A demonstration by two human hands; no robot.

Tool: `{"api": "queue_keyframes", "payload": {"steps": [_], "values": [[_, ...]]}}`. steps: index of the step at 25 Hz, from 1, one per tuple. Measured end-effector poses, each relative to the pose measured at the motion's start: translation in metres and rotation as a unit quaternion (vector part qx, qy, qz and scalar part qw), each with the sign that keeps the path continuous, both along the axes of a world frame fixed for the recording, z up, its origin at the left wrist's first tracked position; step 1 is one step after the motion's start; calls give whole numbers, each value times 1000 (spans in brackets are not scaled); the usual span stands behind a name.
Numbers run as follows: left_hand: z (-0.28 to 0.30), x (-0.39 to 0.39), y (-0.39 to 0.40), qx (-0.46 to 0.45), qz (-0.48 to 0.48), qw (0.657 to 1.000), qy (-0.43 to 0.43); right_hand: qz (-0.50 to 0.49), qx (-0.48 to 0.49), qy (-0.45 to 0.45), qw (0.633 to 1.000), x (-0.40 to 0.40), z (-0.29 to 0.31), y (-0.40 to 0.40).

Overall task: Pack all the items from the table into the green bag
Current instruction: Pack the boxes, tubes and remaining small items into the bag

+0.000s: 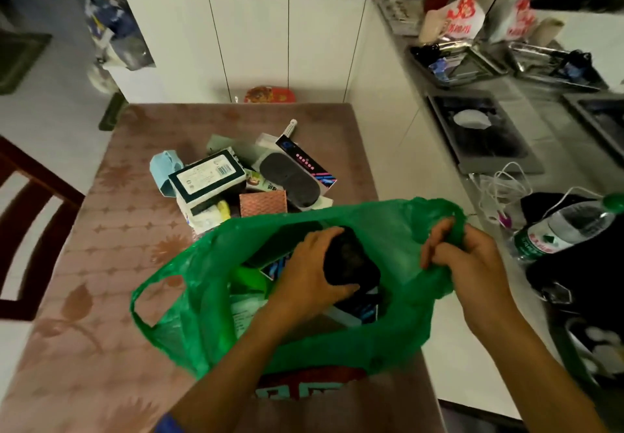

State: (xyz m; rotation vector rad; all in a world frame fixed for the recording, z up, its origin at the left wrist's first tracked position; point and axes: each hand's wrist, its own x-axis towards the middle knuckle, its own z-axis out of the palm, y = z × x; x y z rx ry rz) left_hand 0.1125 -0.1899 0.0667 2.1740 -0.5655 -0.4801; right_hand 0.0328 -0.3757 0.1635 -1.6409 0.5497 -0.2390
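Holding a black pouch (351, 258) over the green bag (209, 301), your left hand (310, 274) is curling its fingers around it, long axis pointing into the opening, while your right hand (472, 257) is pinching the bag's rim open.

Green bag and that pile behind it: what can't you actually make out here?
Head view only:
- Bag contents: mostly covered by the left hand, the dark item it holds, and the bag's folds.
- Bag's right handle: hidden inside the right hand.
- Pile: lower items buried under the boxes; its near edge is hidden by the bag.
- Box labels: too small and blurred to read.
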Motion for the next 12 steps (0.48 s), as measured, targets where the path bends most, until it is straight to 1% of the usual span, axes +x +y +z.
{"api": "queue_keyframes", "payload": {"steps": [1,2,3,5,6,7,8,9,10,11,12], "values": [[-2,1,-12,56,-15,998,-23,19,-19,6,1000,5,1,1],[0,-1,-18,82,-24,996,-37,41,-59,14,997,9,-2,3],[7,-4,-17,68,-16,996,-55,59,-111,17,992,12,-6,4],[24,1,0,-25,68,990,-120,85,-202,10,976,20,-15,11],[31,13,15,-65,128,980,-137,90,-220,9,971,25,-19,16],[33,32,33,-84,187,968,-146,94,-223,12,970,29,-24,20],[31,58,53,-75,240,954,-163,95,-214,17,972,32,-28,25],[24,89,74,-40,276,942,-188,91,-192,20,977,35,-32,29],[11,123,93,23,288,935,-204,84,-162,22,983,37,-35,33],[-6,154,109,108,276,935,-194,82,-135,24,987,37,-36,36],[-25,181,121,198,250,934,-161,81,-118,28,989,36,-35,38]]}}
